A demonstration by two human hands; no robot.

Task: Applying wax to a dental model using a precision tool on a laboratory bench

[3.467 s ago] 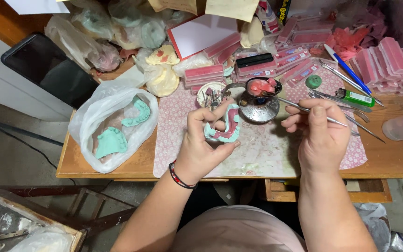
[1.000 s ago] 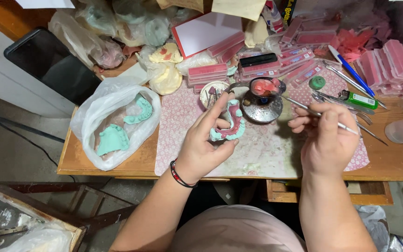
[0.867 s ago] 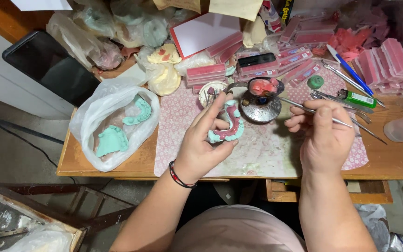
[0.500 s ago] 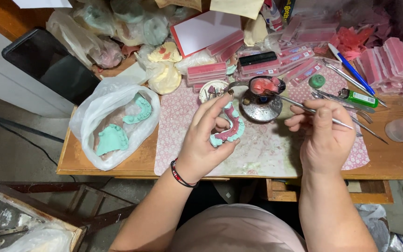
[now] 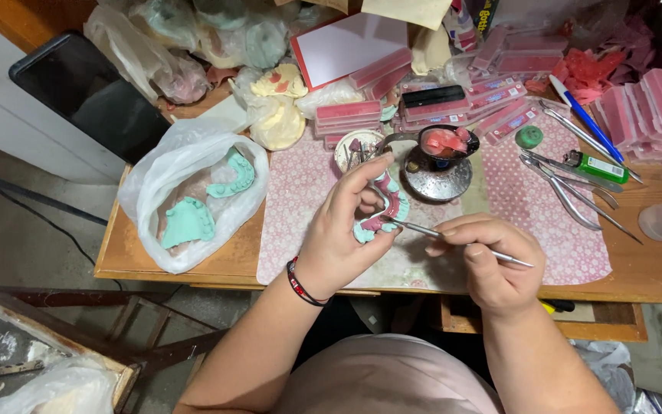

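1. Dental cast (image 5: pixel 382 208): teal, horseshoe-shaped, pink wax along its arch, held above the patterned mat (image 5: pixel 545 222), just in front of the metal bowl (image 5: pixel 437 175).
2. Left hand (image 5: pixel 340 230): fingers clamped round the cast, thumb on the near side, index finger curled over the top; a red and black bracelet (image 5: pixel 300 282) sits on the wrist.
3. Right hand (image 5: pixel 488 257): fingers closed on a thin metal tool (image 5: pixel 453 238), held like a pen, tip touching the wax on the cast.
4. Metal bowl: on the mat, just behind the cast, with a small dark dish of pink wax (image 5: pixel 444 141) on top.
5. Plastic bag (image 5: pixel 193 195): on the tabletop (image 5: pixel 653 264) well left of the cast, holding two more teal casts.
6. Pliers (image 5: pixel 568 192) and other metal tools: right of the bowl, lying on the mat edge.
7. Pink wax blocks (image 5: pixel 653 107): stacked behind and right of the bowl.
8. Green lighter (image 5: pixel 595 165): just right of the pliers.
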